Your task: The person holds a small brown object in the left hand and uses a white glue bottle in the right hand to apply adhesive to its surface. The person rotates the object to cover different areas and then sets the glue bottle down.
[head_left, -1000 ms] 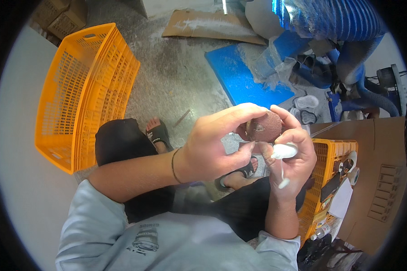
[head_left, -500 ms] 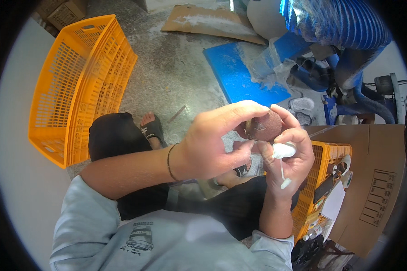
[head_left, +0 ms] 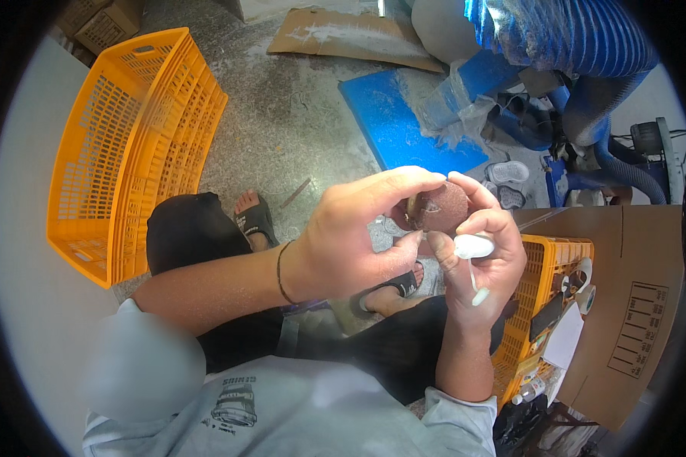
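Between my two hands is a round piece with a rough, reddish-brown sandpaper-like surface (head_left: 447,207). My left hand (head_left: 335,240) is closed on its left side, index finger over the top and thumb below. My right hand (head_left: 489,266) curls round the right side, its fingertips touching the rough surface. Tucked in the same palm is a small white squeeze bottle (head_left: 474,246), its white cap (head_left: 480,296) dangling on a thin strap. The two thumbs almost meet under the round piece, and what they pinch there is too small to make out.
Stacked yellow crates (head_left: 122,160) stand on the left. At right, another yellow crate (head_left: 532,293) holds tape and paper beside a cardboard box (head_left: 625,305). A blue board (head_left: 404,126), a cardboard sheet (head_left: 351,38) and a ribbed blue hose (head_left: 572,34) lie ahead.
Both hands stay around the round piece, which has turned slightly so more of its left edge shows. The whole view has shifted a little, and the left sleeve is blurred now.
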A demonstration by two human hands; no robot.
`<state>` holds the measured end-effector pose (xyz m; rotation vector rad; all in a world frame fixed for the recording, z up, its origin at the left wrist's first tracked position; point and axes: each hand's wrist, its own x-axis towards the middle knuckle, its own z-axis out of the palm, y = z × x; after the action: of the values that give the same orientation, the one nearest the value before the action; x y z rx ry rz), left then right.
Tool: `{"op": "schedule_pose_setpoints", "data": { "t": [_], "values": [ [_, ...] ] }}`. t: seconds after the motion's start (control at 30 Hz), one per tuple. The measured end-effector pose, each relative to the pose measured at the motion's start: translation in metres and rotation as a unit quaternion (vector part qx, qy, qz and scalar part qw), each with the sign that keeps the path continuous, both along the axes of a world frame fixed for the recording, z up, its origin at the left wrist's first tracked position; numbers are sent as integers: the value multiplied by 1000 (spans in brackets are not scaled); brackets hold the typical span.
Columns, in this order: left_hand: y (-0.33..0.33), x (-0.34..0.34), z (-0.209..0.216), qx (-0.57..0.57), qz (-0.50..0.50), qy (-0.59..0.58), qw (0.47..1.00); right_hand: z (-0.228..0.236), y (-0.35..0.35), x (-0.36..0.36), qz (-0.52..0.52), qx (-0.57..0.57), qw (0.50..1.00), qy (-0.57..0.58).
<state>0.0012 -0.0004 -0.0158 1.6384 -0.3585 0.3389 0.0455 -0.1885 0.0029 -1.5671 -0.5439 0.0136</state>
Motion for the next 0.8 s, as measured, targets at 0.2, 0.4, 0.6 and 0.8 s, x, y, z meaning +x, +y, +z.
{"op": "schedule_pose_setpoints", "data": {
  "t": [0.2, 0.4, 0.6, 0.8],
  "values": [
    [-4, 2, -2, -11, 22, -32, 999, 2, 0, -1, -1, 5, 1000, 15],
    [-5, 2, -3, -17, 22, -30, 999, 3, -1, -3, -5, -4, 1000, 7],
    [-7, 2, -3, -26, 20, -31, 999, 3, -2, -3, -5, -10, 1000, 0],
    [-7, 2, -3, -24, 22, -36, 999, 2, -2, -2, -6, -7, 1000, -4]
  ]
}}
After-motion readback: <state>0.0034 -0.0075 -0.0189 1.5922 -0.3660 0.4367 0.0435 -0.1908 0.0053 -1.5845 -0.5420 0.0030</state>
